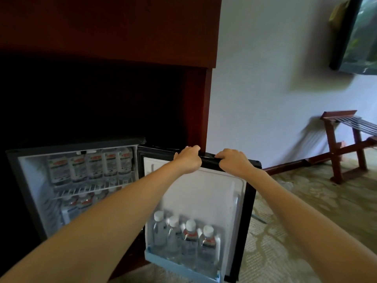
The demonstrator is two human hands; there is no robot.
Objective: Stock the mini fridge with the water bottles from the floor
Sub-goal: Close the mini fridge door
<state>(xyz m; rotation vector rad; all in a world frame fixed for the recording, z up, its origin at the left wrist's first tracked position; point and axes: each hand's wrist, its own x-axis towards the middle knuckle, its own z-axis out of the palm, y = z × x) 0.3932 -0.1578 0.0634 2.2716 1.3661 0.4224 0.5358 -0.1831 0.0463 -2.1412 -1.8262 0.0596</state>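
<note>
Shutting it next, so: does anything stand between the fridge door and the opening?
No loose object shows there. Only the person's left forearm crosses in front of the fridge opening; the left hand and right hand grip the door at its top edge.

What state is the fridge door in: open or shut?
Open. The door stands wide, its inner rack of four bottles facing the camera; left hand and right hand grip its top edge.
</note>
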